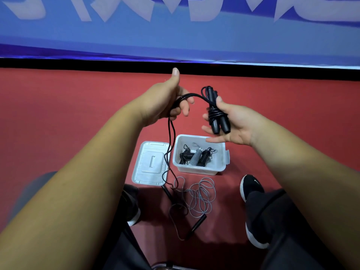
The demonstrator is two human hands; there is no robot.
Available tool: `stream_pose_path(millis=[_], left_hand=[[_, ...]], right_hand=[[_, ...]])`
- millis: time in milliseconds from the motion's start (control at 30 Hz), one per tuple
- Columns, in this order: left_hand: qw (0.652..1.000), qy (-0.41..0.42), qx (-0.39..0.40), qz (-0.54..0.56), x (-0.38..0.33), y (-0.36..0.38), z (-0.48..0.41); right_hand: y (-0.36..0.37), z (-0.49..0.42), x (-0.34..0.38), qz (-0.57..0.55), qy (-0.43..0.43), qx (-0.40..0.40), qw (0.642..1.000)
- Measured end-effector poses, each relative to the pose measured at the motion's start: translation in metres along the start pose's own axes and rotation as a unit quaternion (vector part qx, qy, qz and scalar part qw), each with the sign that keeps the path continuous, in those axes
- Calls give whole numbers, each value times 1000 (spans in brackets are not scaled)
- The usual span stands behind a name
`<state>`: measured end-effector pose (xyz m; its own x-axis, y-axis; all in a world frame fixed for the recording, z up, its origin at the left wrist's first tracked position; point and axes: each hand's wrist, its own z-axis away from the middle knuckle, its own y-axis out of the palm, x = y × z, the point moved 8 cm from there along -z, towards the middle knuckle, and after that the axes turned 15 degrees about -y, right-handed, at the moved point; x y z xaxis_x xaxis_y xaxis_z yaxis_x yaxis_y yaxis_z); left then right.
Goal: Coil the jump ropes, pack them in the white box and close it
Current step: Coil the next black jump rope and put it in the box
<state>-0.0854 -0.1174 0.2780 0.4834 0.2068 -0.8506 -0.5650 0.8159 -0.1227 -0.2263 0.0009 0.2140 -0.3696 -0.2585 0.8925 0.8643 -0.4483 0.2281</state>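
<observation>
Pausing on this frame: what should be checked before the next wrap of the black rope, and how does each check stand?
1. Right hand holds both handles together: ok.
2. Left hand grips the black rope: ok.
3. Black rope fully wound: not ok, a long tail hangs to the floor.
4. Tail free of the grey rope: cannot tell, they overlap.
5. White box open: ok.
6. Lid beside the box: ok.

white box [194,168] far corner behind right hand [233,123], banner [175,36] lettering cropped
</observation>
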Motion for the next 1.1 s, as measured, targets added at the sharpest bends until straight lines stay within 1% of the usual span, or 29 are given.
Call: stream_pose_path(millis=[133, 200, 300, 400, 500, 567, 633, 900, 1100], left_hand=[[999, -7, 31, -23, 2, 2, -4], [999, -8, 34, -34, 3, 2, -5], [998, -8, 25, -53, 7, -1, -8], [995, -18, 6, -95, 13, -3, -8], [991, -13, -20, -132, 12, -4, -4], [987, -10, -34, -155, 11, -4, -1], [986, -13, -29, -162, 13, -3, -1], [986, -32, 22, -162, 23, 7, -12], [993, -61, 58, -78, 33, 5, -23]], right_hand=[[1, 0, 0, -87, 11, -33, 996], [2, -3, 1, -106, 3, -37, 994], [6, -5, 8, -117, -23, -22, 993], [11, -2, 14, -119, -40, 3, 992], [14, 1, 19, -146, -56, 21, 987], [14, 2, 20, -173, -55, 31, 983], [12, 1, 17, -183, -46, 34, 981], [3, -2, 18, -191, -49, 9, 980], [7, -2, 20, -166, -55, 34, 984]])
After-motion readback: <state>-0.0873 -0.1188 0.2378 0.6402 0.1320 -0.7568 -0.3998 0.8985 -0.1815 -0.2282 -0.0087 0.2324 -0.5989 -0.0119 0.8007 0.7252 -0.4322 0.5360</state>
